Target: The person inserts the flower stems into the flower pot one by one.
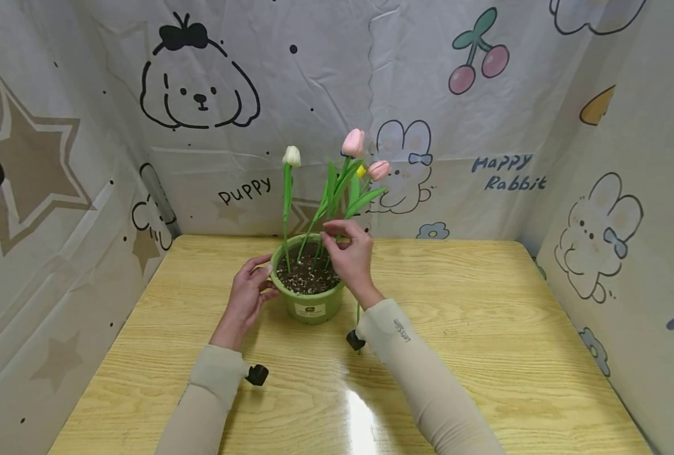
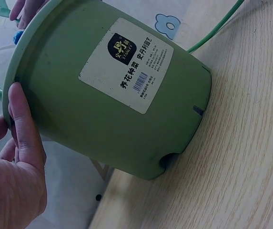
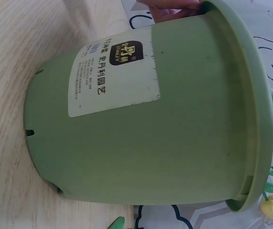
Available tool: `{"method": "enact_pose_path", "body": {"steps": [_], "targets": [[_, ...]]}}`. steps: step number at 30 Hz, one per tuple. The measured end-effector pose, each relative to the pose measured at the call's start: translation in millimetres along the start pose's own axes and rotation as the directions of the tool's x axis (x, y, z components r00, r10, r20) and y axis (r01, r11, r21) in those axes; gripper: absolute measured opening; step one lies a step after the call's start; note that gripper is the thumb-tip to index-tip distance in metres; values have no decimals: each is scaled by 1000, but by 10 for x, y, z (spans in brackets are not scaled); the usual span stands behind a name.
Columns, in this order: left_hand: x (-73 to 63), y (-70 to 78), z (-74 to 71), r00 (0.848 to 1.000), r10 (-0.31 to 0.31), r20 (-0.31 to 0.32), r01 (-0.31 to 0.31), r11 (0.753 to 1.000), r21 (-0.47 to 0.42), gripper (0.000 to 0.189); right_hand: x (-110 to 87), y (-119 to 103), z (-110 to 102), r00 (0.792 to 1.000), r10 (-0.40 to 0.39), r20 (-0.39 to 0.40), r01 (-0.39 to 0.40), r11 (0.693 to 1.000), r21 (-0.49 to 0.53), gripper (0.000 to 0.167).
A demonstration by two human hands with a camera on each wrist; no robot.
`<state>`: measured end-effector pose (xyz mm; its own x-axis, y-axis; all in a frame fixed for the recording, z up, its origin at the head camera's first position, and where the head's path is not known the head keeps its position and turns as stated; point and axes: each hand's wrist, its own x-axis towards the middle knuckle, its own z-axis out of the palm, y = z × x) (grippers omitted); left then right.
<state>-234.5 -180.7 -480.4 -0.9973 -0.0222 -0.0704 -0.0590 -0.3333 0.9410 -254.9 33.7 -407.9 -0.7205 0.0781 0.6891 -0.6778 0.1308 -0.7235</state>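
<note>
A green flower pot (image 1: 314, 308) with a white label (image 2: 129, 64) stands on the table, filled with dark soil (image 1: 307, 276) flecked with white. My left hand (image 1: 247, 296) grips the pot's rim on its left side. Over the soil, my right hand (image 1: 353, 258) pinches a green tulip stem between thumb and fingers. A white tulip (image 1: 292, 156) stands upright at the pot's left. Two pink tulips, one higher (image 1: 353, 143) and one lower (image 1: 379, 170), rise above my right hand. Behind them a yellow bloom (image 1: 361, 171) is partly hidden.
Right of the pot, a green stem (image 1: 358, 315) shows on the wooden table (image 1: 456, 316), partly hidden by my right wrist. Black wrist cameras sit under the left cuff (image 1: 257, 375) and right cuff (image 1: 355, 340). Printed cloth (image 1: 314, 82) surrounds the table's back and sides.
</note>
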Motion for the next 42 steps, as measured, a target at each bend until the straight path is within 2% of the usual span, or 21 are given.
{"method": "enact_pose_path", "body": {"steps": [12, 23, 35, 38, 42], "targets": [[2, -7, -2, 1000, -1, 3, 1, 1000, 18, 38, -3, 18, -39, 999, 21, 35, -21, 1000, -9, 11], [3, -4, -17, 1000, -5, 10, 5, 1000, 26, 38, -2, 18, 8, 996, 61, 60, -60, 998, -15, 11], [10, -25, -2, 1000, -4, 9, 4, 1000, 24, 38, -45, 41, 35, 998, 51, 42, -50, 999, -22, 9], [4, -20, -4, 1000, -6, 10, 6, 1000, 29, 38, -41, 96, 47, 997, 55, 51, -54, 998, -19, 9], [-2, -5, -11, 1000, -5, 5, 4, 999, 33, 38, -38, 278, 85, 997, 58, 60, -56, 998, -23, 11]]}}
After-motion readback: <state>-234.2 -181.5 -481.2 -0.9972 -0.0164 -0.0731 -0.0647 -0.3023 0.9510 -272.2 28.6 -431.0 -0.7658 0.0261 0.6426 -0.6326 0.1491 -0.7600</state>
